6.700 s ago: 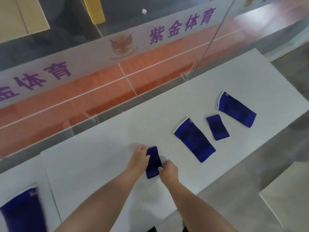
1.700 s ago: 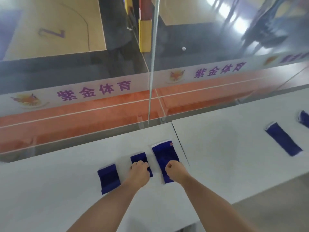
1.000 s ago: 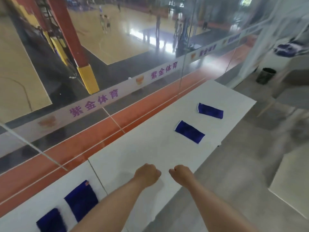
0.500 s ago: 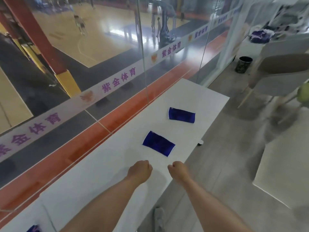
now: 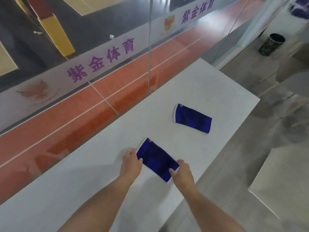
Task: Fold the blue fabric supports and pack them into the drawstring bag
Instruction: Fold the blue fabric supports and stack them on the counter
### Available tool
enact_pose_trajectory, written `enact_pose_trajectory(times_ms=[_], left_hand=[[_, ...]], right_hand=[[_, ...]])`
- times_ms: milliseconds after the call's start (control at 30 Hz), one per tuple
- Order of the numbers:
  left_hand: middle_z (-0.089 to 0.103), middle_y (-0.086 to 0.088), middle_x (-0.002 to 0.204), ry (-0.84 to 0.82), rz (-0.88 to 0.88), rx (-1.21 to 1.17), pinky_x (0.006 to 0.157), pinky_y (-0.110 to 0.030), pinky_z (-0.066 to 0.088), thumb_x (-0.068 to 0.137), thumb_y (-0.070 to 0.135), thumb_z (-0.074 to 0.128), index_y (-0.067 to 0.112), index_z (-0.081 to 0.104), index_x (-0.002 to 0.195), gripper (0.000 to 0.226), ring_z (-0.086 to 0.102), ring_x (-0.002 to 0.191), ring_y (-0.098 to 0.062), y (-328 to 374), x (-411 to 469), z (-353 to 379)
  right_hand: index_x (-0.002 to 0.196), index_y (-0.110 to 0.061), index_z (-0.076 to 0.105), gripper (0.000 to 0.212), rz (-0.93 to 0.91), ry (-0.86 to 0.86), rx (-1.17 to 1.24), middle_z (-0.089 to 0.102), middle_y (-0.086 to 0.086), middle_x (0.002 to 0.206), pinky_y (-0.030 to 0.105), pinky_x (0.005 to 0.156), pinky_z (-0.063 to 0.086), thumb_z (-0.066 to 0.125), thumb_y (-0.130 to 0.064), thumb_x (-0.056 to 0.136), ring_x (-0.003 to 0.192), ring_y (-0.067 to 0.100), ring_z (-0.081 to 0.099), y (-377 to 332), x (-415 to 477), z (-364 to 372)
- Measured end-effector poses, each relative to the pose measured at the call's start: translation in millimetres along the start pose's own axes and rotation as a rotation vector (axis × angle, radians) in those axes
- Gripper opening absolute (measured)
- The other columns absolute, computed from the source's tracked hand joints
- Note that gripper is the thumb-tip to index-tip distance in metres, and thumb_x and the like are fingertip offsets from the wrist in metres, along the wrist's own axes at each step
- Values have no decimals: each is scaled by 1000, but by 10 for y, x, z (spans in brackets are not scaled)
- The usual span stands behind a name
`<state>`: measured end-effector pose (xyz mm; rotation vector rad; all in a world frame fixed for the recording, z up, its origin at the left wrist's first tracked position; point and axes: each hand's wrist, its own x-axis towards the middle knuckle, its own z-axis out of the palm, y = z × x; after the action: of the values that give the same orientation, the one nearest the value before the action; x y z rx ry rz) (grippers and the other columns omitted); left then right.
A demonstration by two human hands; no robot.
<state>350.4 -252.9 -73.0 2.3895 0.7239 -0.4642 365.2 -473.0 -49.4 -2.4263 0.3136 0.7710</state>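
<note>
Two blue supports noted on white counter (image 5: pixel 209 84), bordered by glass wall (image 5: pixel 100 64); near support (image 5: pixel 156 159) is pinched at opposite ends by left hand (image 5: pixel 131 162) and right hand (image 5: pixel 182 171); far support (image 5: pixel 192 118) lies flat, well apart. Black bin (image 5: pixel 271 45) on grey floor (image 5: pixel 234 156).

White table (image 5: pixel 200 91) set against a glass wall (image 5: pixel 117 17); frosted band (image 5: pixel 100 61) with purple characters across the pane, orange floor strip (image 5: pixel 66 114) and yellow padded post (image 5: pixel 56 37) beyond; black waste bin (image 5: pixel 270 45) on the grey floor (image 5: pixel 234 164) at far right, second white surface (image 5: pixel 284 181) at near right

Left grip (image 5: pixel 131 162), right grip (image 5: pixel 181 172) knuckles-up, pinching opposite blue support (image 5: pixel 157 159) ends.
</note>
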Motion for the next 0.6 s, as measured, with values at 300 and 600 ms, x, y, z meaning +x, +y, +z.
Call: enact_pose_trajectory(times_ms=[300, 600], left_hand=[[60, -1, 105, 10, -128, -145, 74, -29, 43, 93, 12, 61, 14, 57, 106, 13, 57, 86, -18, 107, 355, 103], [62, 0, 82, 71, -65, -193, 68, -38, 50, 95, 22, 53, 15, 59, 82, 15, 60, 75, -20, 1377, 664, -67]], right_hand=[[105, -13, 60, 10, 33, -59, -18, 60, 0, 100, 30, 72, 49, 52, -14, 99, 79, 12, 58, -11, 625, 1], [81, -19, 57, 19, -139, -68, -109, 64, -3, 80, 26, 59, 40, 54, -21, 99, 71, 14, 58, -96, 1527, -1443]])
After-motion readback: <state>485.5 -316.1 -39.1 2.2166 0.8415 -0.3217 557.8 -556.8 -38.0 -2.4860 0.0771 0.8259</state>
